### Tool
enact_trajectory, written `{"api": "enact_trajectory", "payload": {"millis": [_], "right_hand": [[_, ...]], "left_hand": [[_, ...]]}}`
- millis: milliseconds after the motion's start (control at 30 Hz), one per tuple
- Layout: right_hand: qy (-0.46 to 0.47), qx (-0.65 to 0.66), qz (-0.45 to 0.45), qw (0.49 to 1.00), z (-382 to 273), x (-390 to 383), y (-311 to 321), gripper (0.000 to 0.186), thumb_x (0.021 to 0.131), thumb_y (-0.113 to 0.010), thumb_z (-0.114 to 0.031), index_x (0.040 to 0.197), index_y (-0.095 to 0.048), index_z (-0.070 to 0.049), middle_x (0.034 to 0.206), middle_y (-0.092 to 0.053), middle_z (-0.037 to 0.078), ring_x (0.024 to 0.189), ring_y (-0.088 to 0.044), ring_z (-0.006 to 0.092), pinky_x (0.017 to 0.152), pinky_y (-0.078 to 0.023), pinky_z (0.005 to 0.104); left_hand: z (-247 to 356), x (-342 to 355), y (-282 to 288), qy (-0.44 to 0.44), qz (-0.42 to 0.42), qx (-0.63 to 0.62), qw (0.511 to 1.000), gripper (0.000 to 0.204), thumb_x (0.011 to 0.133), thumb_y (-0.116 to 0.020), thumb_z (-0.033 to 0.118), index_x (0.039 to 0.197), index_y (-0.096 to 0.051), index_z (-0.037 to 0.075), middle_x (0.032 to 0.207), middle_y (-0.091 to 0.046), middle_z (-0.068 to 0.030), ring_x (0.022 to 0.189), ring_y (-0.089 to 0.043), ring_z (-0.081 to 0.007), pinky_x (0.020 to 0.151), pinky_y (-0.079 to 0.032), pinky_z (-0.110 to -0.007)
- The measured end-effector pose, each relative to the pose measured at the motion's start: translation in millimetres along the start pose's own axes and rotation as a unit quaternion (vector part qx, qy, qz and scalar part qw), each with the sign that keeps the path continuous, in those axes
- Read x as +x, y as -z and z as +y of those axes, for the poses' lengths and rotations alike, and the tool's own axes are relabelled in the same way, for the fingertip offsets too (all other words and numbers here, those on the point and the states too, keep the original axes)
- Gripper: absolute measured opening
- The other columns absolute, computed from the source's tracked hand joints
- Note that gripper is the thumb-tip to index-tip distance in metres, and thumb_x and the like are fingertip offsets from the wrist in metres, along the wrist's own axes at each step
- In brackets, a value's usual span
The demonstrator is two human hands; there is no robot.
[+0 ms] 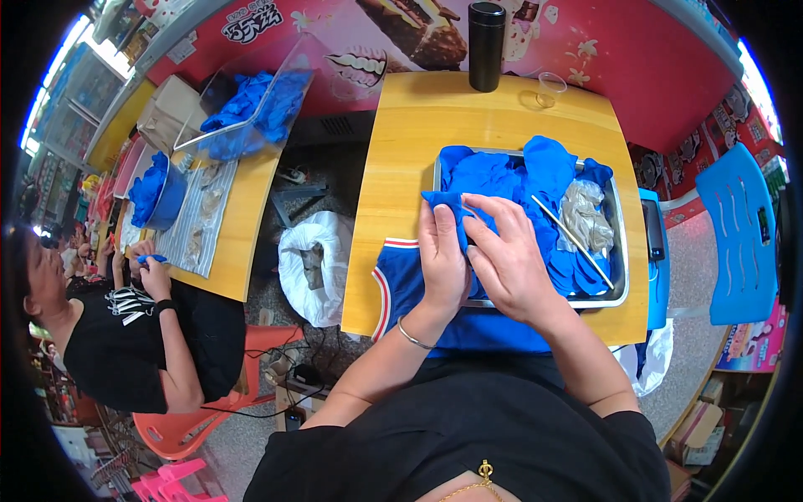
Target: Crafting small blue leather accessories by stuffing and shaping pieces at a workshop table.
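A small folded piece of blue cloth (445, 199) is pinched in my left hand (443, 261), whose thumb lies along it. My right hand (512, 263) meets the cloth's right edge, its bent fingertips and thumb closed in on it; the exact grip is partly hidden. Both hands are above the near left part of a metal tray (621, 259). Blue cloth pieces (493, 171) are heaped in the tray, with a clear bag of beige contents (585, 213) and a pale thin stick (573, 243) on top. A blue garment with red and white trim (393, 280) lies left of the tray.
Toward the back of the wooden table (401, 125) stand a black bottle (486, 46) and a clear cup (548, 88). At left, a person (109, 335) handles blue cloth beside a blue bucket (167, 197) and clear bin (251, 134). A white-lined bin (314, 268) stands between the tables.
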State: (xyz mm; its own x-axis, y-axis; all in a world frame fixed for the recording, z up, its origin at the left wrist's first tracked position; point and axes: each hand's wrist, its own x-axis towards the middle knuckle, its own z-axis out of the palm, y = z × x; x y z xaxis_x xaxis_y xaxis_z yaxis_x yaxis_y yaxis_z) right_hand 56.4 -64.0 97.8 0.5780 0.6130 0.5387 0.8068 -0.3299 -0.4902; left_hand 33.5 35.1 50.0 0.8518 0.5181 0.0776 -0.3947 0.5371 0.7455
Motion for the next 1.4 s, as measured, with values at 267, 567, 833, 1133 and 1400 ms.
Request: {"api": "enact_trajectory", "payload": {"millis": [267, 567, 833, 1133, 1400], "right_hand": [[0.001, -0.12, 0.01, 0.993, -5, -3, 0, 0.031, 0.071, -0.065, -0.015, 0.1, -0.059, -0.003, 0.121, -0.05, 0.013, 0.112, -0.044, 0.0303, 0.094, -0.034, 0.0431], [0.058, -0.169, 0.01, 0.984, -2, -9, 26, 0.024, 0.069, -0.07, -0.025, 0.085, -0.059, -0.011, 0.105, -0.056, 0.006, 0.105, -0.049, 0.0237, 0.093, -0.032, 0.0438], [0.113, -0.113, -0.048, 0.986, -16, -37, 53, 0.03, 0.063, -0.074, -0.026, 0.085, -0.058, -0.013, 0.108, -0.053, 0.01, 0.108, -0.048, 0.0276, 0.093, -0.033, 0.0452], [0.1, 0.01, -0.079, 0.992, -23, -63, 73, 0.026, 0.066, -0.075, -0.022, 0.078, -0.055, -0.01, 0.112, -0.053, 0.013, 0.108, -0.048, 0.0302, 0.091, -0.036, 0.0442], [0.037, 0.044, 0.072, 0.996, -33, -80, 48, 0.028, 0.064, -0.075, -0.014, 0.085, -0.057, -0.009, 0.106, -0.055, 0.01, 0.096, -0.052, 0.0282, 0.084, -0.039, 0.0398]], "left_hand": [[6, -1, -4, 0.055, -0.006, -0.004, 0.998, 0.026, 0.097, -0.039, 0.032, 0.101, -0.05, 0.008, 0.087, -0.056, -0.0021, 0.078, -0.054, -0.0073, 0.069, -0.046, -0.022], [16, -9, -4, 0.076, -0.036, 0.019, 0.996, 0.024, 0.096, -0.045, 0.027, 0.107, -0.05, 0.006, 0.091, -0.057, -0.0004, 0.081, -0.052, -0.0049, 0.071, -0.046, -0.02], [26, -40, -8, 0.136, -0.109, 0.025, 0.984, 0.023, 0.095, -0.046, 0.027, 0.105, -0.05, 0.006, 0.089, -0.057, -0.0008, 0.079, -0.053, -0.0057, 0.068, -0.045, -0.019], [28, -72, -12, 0.148, -0.17, 0.069, 0.972, 0.021, 0.094, -0.049, 0.026, 0.103, -0.051, 0.007, 0.088, -0.056, -0.0002, 0.078, -0.052, -0.0042, 0.064, -0.044, -0.019], [32, -82, -22, 0.113, -0.054, -0.011, 0.992, 0.016, 0.094, -0.048, 0.027, 0.096, -0.052, 0.011, 0.079, -0.056, 0.002, 0.07, -0.054, -0.0041, 0.059, -0.045, -0.018]]}}
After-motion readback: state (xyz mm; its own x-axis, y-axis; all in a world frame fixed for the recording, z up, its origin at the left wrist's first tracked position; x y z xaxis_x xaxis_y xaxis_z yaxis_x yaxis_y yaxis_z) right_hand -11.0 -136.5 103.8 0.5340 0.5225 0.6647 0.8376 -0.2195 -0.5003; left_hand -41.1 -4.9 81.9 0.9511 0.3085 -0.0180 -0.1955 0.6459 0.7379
